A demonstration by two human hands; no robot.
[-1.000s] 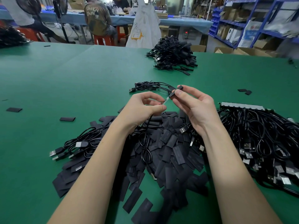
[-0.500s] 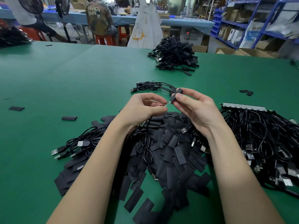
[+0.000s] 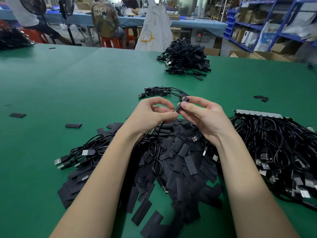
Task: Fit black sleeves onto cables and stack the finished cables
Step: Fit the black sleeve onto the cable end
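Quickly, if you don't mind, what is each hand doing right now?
Left hand: pinching the cable near its end.
Right hand: pinching the black sleeve.

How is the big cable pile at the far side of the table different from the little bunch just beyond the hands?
The far pile is a tall, tangled heap of many cables; the small bunch holds only a few, lying flat. The far pile sits near the table's back edge, the small bunch close to the hands. Both are black cables resting on the green table.

Green table (image 3: pixel 68 79) bears cable piles (image 3: pixel 186 57) and black sleeves (image 3: pixel 185 162).
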